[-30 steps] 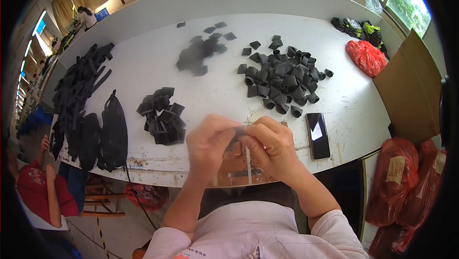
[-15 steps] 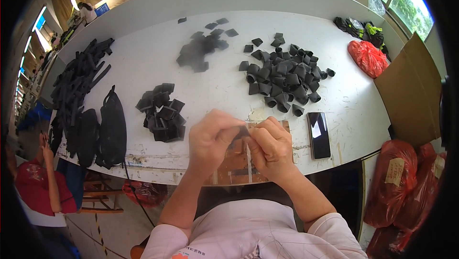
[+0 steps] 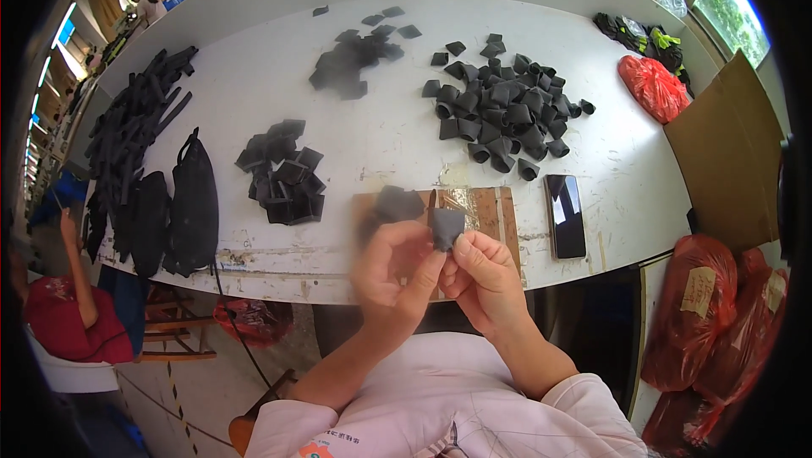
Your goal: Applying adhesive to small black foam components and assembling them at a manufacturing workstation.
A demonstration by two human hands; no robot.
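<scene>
My left hand [image 3: 397, 268] and my right hand [image 3: 486, 274] meet at the front edge of the table. Between them, fingertips pinch the lower end of a small black fabric piece [image 3: 447, 223], its wider end turned away from me. Just past my left fingers, blurry black pieces [image 3: 397, 202] show over a brown board [image 3: 499, 204]; whether that hand also holds them is unclear. To the left lies a small pile of flat black squares [image 3: 288, 175]. Farther off on the right is a big heap of black fabric loops [image 3: 507, 107].
Black strips [image 3: 135, 128] and black pouches [image 3: 194, 213] lie at the left. More black squares [image 3: 351, 60] are scattered at the back. A phone [image 3: 565, 217], a red bag [image 3: 651, 86] and a cardboard sheet [image 3: 727, 137] are on the right. Another person [image 3: 80, 314] sits at far left.
Both hands have come down toward me off the board, and the black piece has turned so its wide face shows. Blurry black pieces now appear beyond my left fingers. The whole view has shifted slightly.
</scene>
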